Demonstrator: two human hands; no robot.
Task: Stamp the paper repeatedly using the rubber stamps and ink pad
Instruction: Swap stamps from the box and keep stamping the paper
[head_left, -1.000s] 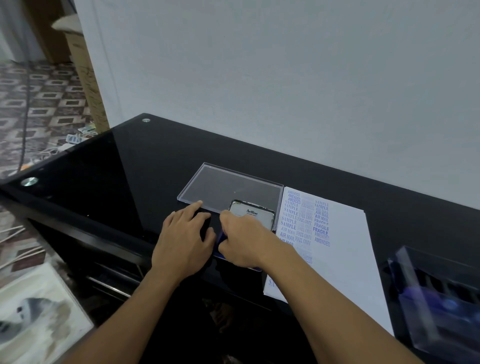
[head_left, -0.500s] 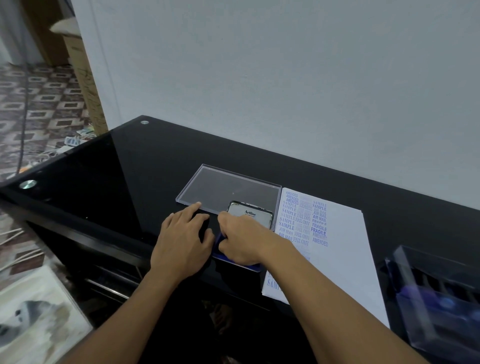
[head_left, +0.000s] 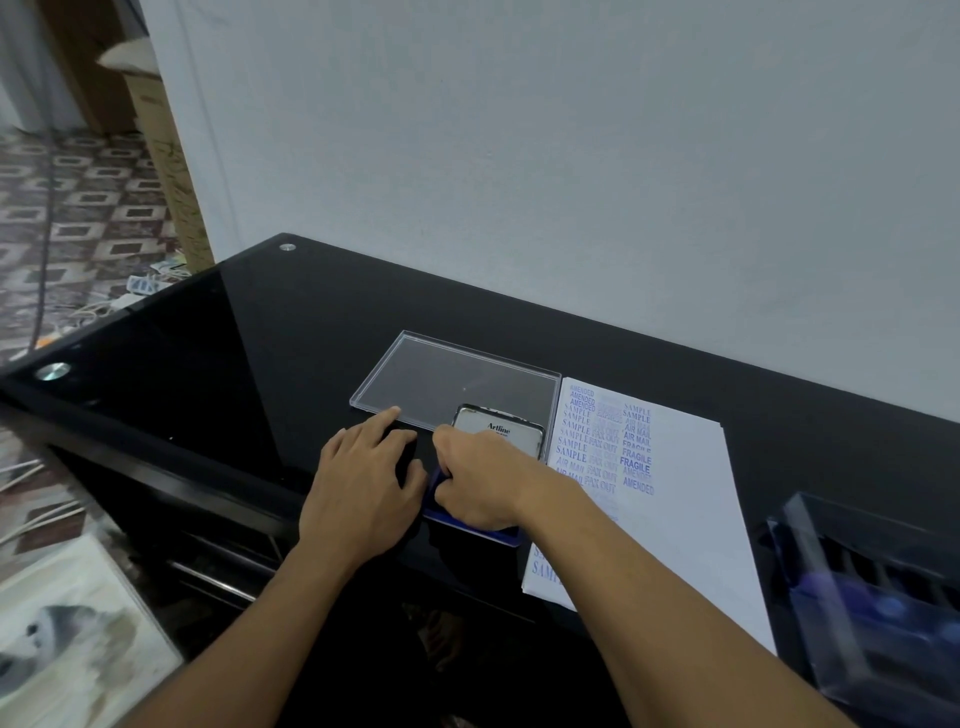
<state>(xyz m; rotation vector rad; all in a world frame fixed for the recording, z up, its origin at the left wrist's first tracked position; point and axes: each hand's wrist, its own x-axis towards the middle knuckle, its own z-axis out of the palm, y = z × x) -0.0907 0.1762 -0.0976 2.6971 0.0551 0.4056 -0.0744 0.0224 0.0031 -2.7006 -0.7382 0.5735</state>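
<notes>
Hands side by side, left hand (head_left: 363, 480) flat on desk (head_left: 260, 338), right hand (head_left: 480, 483) curled over ink pad (head_left: 493, 531), grip hidden

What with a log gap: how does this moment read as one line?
right hand: curled on ink pad, grip hidden; left hand: flat beside it; paper: part-stamped

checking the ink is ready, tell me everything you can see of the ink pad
The ink pad is a shallow blue tray flat on the black table, left of the stamped paper. Its lid stands open at the far side, pale inside, printed Artline. The right hand curls over it, hiding the pad surface; the left hand rests alongside.
</notes>
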